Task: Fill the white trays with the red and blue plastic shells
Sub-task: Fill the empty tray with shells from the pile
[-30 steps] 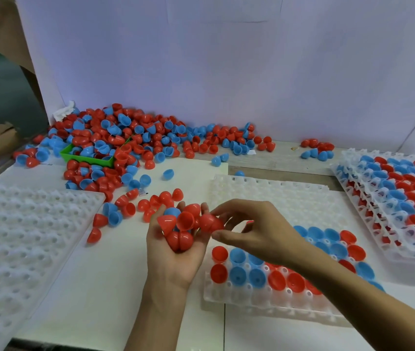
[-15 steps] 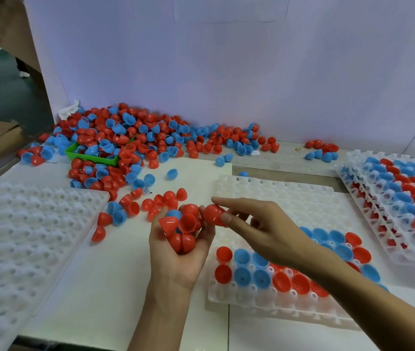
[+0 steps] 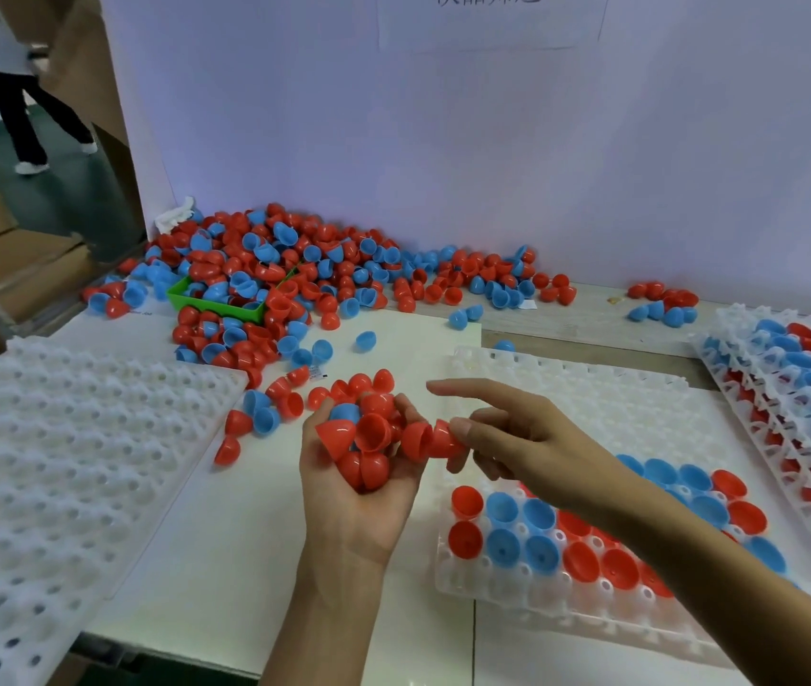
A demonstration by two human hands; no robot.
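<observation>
Head view, one frame.

Hands, two. Left hand [image 3: 359, 492], centre of frame, palm up, fingers curled round a clutch of shells [image 3: 363, 438]: about five red and one blue can be made out. Right hand [image 3: 507, 438], just right of it, thumb and middle fingers pinching a pair of red shells [image 3: 430, 440] that look nested; forefinger held straight out, touching nothing.

White trays, three groups. Working tray [image 3: 591, 606], lower centre-right under the right forearm: at its near-left corner two red shells in one column, then four blue in a two-by-two block, then more red and blue partly hidden by the arm; front rows bare. Empty tray stack [image 3: 47, 487], lower left, layer count not readable. Filled tray stack [image 3: 799, 388], right edge, red and blue rows, several layers.

Loose shell pile [image 3: 264, 269], upper left of the table [image 3: 245, 561], too many to count, burying one green bin [image 3: 215, 304]. Small separate cluster [image 3: 663, 302], upper right: roughly five red, four blue.

One person's legs [image 3: 32, 116], upper left corner.
</observation>
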